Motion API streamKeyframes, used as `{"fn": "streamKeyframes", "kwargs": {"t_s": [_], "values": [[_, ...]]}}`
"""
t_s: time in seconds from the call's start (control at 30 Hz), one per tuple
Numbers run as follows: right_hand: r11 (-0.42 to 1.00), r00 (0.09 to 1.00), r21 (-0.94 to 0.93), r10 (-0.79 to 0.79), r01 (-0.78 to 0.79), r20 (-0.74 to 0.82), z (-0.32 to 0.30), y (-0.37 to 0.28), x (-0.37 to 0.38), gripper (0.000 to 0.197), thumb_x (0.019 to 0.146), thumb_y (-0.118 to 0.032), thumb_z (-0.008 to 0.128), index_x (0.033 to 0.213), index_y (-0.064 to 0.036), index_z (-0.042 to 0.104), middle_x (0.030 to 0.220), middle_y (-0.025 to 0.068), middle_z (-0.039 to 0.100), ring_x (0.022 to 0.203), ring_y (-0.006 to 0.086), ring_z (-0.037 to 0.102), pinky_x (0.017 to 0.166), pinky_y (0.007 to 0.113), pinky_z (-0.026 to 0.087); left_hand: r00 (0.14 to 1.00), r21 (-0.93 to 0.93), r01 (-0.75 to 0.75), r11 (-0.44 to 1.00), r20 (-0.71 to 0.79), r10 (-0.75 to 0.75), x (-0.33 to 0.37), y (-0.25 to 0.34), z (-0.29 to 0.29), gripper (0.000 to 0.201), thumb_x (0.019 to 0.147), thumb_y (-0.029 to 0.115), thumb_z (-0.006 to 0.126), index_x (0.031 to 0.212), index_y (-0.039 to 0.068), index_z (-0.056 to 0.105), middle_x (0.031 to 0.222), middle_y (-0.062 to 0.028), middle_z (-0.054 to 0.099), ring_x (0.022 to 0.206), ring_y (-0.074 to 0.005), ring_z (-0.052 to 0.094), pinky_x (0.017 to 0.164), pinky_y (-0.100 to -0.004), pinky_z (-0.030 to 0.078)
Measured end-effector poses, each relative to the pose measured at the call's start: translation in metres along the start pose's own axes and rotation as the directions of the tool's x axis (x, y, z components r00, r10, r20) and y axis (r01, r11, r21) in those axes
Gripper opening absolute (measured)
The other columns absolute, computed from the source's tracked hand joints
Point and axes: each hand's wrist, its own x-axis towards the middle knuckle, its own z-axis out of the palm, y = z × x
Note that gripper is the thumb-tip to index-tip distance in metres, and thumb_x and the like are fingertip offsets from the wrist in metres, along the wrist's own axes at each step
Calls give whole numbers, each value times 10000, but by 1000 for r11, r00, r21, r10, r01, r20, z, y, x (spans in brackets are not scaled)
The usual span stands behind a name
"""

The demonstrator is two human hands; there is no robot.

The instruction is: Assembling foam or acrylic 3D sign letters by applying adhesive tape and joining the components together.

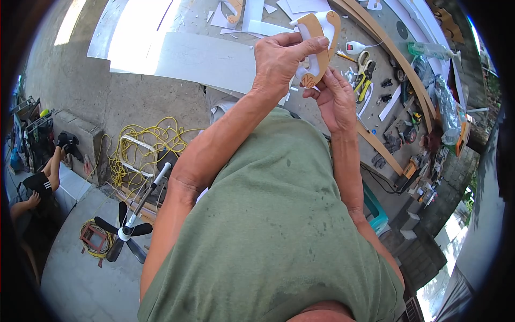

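I hold a cut-out shape (322,60) with a brown, pencil-marked face and white side walls, like a thick curved letter. It is raised above the work table at the top of the view. My left hand (275,63) grips it from the left, thumb pressed on the brown face, its other fingers partly hidden behind. At the lower end, my right hand (338,104) closes its fingertips on the edge. A similar brown-faced cut-out (234,11) lies on the table, left of the held one.
Right of my hands lie scissors (365,67), a small white bottle (354,48) and long brown strips (399,40). White sheets (209,61) cover the table's left. A clear bottle (433,50) sits farther right. On the floor are a fan (124,233) and yellow cord (174,131). Another person (37,185) sits far left.
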Motion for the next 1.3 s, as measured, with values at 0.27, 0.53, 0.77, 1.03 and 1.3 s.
{"fn": "streamKeyframes", "kwargs": {"t_s": [0.27,0.53,0.77,1.03,1.3], "values": [[998,998,-54,-40,37,-47,15,-5,-4,421,939,-300,655,1214,9,579,1104,86,650,988,176,632,802,367,528,999,46,-45,998,21,44,0,-3,-2,577,664,303,893,1018,-112,704,886,-157,705,821,-201,646,773,-330,520],[989,989,-111,-105,94,-99,16,-4,3,411,876,-238,734,1168,23,608,1040,67,657,974,136,615,874,329,478,989,146,-143,979,59,136,-9,1,1,613,690,288,887,1088,-125,669,911,-179,716,800,-186,694,731,-281,562],[975,979,-116,-197,190,-53,14,-14,-8,487,838,-237,777,1196,46,608,1074,101,676,1001,154,620,949,312,444,951,56,-255,965,195,240,-15,14,-8,652,772,163,845,1277,-117,544,1058,-238,686,917,-213,698,784,-297,592],[960,977,-187,-212,208,-2,13,-17,-12,493,817,-172,801,1214,40,601,1099,97,678,1011,165,638,936,316,485,933,109,-333,937,180,311,-25,22,-9,614,798,55,804,1327,-78,523,1070,-202,681,973,-221,690,834,-313,602],[947,979,-250,-203,201,19,22,-22,-15,478,834,-134,782,1234,44,591,1105,78,665,1021,151,629,937,313,489,940,5,-324,946,118,321,-24,23,-9,593,796,116,823,1275,-111,556,1037,-209,699,945,-214,701,818,-316,598]]}}
